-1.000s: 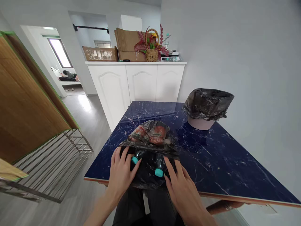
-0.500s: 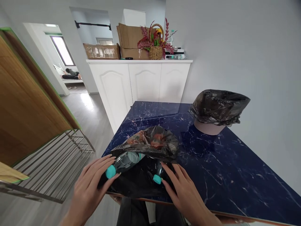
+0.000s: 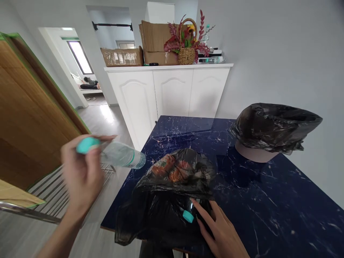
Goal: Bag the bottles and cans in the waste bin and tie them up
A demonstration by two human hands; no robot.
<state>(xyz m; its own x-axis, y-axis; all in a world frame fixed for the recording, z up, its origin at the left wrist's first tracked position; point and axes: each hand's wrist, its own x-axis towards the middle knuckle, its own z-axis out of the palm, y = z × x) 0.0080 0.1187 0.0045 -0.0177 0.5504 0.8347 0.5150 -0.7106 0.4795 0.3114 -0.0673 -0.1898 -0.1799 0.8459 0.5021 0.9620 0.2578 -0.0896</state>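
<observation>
My left hand (image 3: 82, 168) is raised off the table's left side, closed around the neck of a clear plastic bottle (image 3: 118, 154) with a turquoise cap. The bottle tilts, its base pointing right. A black plastic bag (image 3: 158, 211) lies on the table, with orange-red wrapped items (image 3: 172, 168) showing through its thin film. At the bag's mouth a second bottle's turquoise cap (image 3: 188, 216) pokes out; its body is mostly hidden. My right hand (image 3: 219, 227) rests there, fingers stretched and apart, the index fingertip touching the bag or bottle beside the cap.
The dark blue marble-patterned table (image 3: 258, 211) carries a bin (image 3: 254, 152) lined with a black bag. Behind stands a white cabinet (image 3: 174, 89) with cardboard boxes (image 3: 122, 57) and a flower basket (image 3: 186, 56). A metal rack (image 3: 51, 195) stands left. Someone lies in the far room.
My left hand has drawn one bottle out of the bag, lifting it up and left. The right hand stays beside the other bottle's cap. The view has shifted slightly.
</observation>
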